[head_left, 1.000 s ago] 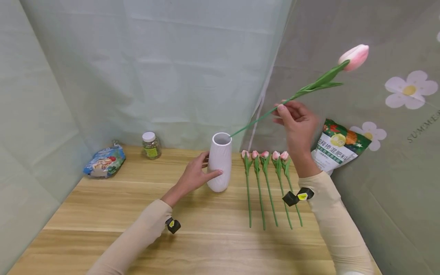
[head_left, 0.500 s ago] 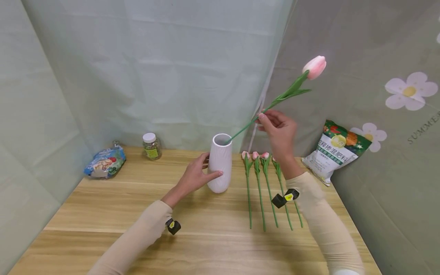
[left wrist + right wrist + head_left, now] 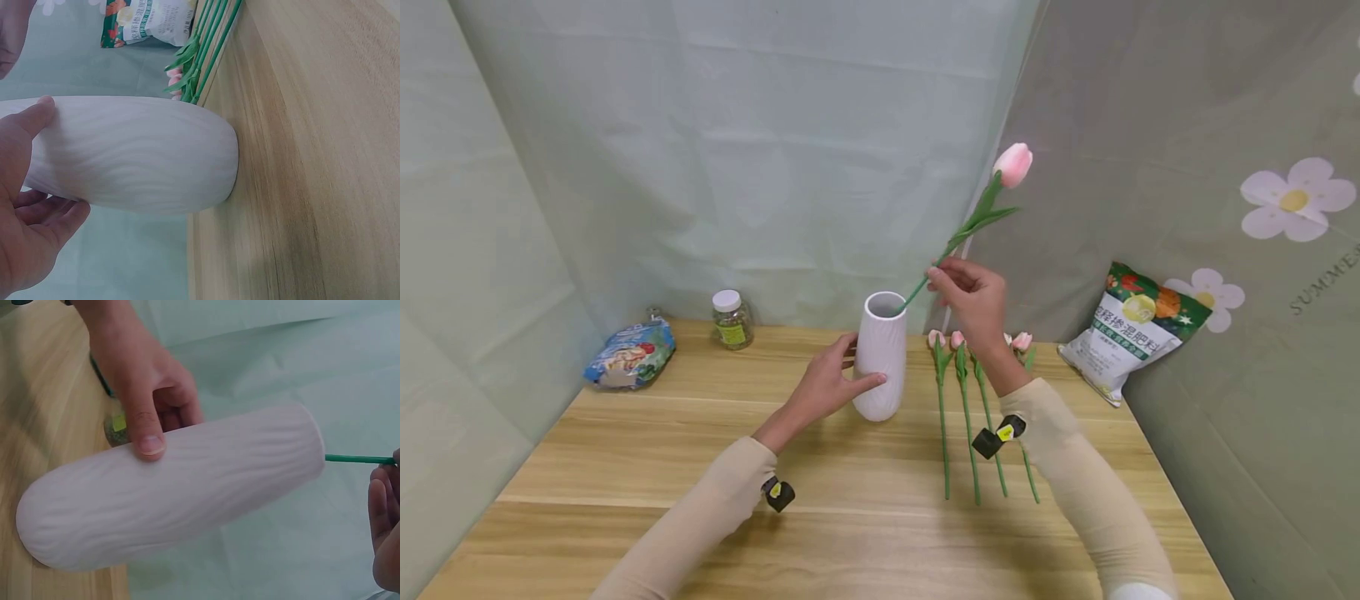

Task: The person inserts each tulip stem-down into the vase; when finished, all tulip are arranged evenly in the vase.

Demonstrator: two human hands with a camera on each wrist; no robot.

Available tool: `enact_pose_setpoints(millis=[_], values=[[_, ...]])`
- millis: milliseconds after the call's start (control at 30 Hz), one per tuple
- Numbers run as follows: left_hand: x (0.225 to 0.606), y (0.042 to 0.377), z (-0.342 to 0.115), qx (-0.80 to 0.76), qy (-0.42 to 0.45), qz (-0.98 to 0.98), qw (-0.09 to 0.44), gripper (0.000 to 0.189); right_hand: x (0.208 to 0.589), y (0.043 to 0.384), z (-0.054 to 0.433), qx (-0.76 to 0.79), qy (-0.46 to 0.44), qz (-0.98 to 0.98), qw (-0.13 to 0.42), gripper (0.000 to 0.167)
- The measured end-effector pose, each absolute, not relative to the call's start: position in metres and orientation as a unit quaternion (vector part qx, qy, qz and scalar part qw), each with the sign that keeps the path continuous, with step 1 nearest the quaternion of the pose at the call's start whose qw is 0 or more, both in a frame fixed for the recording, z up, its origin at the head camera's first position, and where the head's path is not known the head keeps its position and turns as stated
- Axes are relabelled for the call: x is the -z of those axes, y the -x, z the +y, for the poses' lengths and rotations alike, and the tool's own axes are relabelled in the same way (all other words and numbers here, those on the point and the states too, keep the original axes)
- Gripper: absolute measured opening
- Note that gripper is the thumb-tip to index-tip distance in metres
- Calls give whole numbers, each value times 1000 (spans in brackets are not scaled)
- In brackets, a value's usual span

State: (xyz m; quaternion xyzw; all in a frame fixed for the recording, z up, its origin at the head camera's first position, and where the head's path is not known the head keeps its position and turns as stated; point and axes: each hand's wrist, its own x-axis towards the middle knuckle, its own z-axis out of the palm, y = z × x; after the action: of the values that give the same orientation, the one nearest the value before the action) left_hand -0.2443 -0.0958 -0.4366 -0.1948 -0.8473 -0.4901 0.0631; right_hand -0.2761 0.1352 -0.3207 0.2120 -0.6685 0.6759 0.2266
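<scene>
A white ribbed vase (image 3: 881, 358) stands upright on the wooden table. My left hand (image 3: 831, 379) grips it from the left, thumb across the front and fingers round the back; the left wrist view shows the vase (image 3: 144, 153) between thumb and fingers. Between thumb and fingertips, my right hand (image 3: 973, 296) pinches the green stem of a pink tulip (image 3: 1013, 165) above and right of the vase. The tulip leans to the right, with its lower stem inside the vase mouth. In the right wrist view the stem (image 3: 357, 459) enters past the rim; its lower end is hidden.
Several pink tulips (image 3: 964, 417) lie side by side right of the vase, partly hidden under my right arm. A green and white bag (image 3: 1123, 333) leans at the back right. At the back left are a white-lidded jar (image 3: 731, 321) and a blue packet (image 3: 631, 354).
My right hand has moved left and down with the tulip, whose stem now stands steeper and reaches deeper into the vase. The left hand and vase have stayed put.
</scene>
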Motion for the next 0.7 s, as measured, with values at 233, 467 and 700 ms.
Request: enact_pose_setpoints(millis=[233,467,700], values=[[436,244,-95,492,197,-846,63,80,330,275,128,-649,-204,-710,183,23],[436,244,-96,491,200,-846,62,81,337,273,124,-640,-203,-724,158,23],[435,244,-96,491,202,-846,60,80,345,271,121,-632,-186,-735,162,24]])
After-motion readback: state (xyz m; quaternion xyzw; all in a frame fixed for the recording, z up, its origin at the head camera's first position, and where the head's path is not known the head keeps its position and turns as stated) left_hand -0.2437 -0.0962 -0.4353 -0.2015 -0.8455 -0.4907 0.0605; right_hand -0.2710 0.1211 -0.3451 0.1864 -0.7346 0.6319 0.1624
